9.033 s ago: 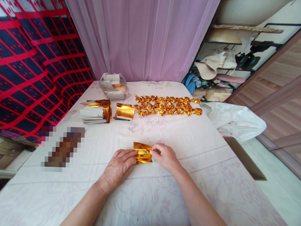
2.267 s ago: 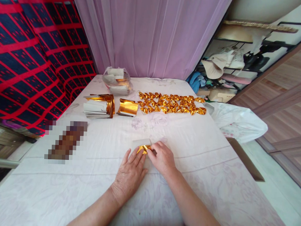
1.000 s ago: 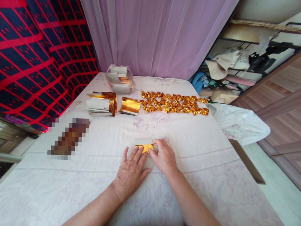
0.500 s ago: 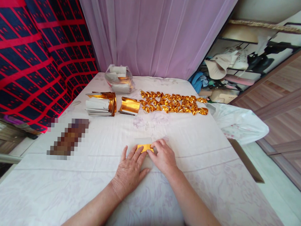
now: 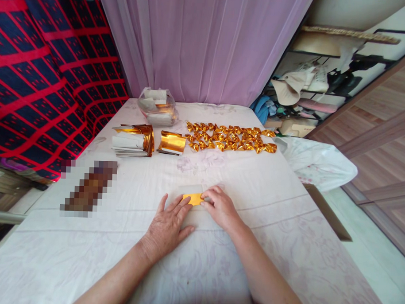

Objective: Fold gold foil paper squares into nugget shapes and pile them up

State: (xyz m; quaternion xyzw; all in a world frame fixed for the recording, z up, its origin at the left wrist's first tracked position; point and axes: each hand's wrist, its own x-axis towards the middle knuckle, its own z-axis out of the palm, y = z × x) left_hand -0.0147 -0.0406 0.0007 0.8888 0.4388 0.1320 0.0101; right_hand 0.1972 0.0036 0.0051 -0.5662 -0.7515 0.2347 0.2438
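Since nine seconds ago my gold sheet (image 5: 193,199) has shrunk to a small folded strip | left hand (image 5: 165,226) flat, fingers spread, pressing its near-left edge | right hand (image 5: 220,206) pinching its right end | strip lies on the table (image 5: 285,243) just ahead, between both hands, long axis left-right, equally near.

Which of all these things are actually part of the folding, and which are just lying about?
In use: left hand and right hand pressing a small gold foil paper; finished gold folded pieces; stack of gold-and-white sheets.
Lying about: white plastic bag; beige hat on the shelf.
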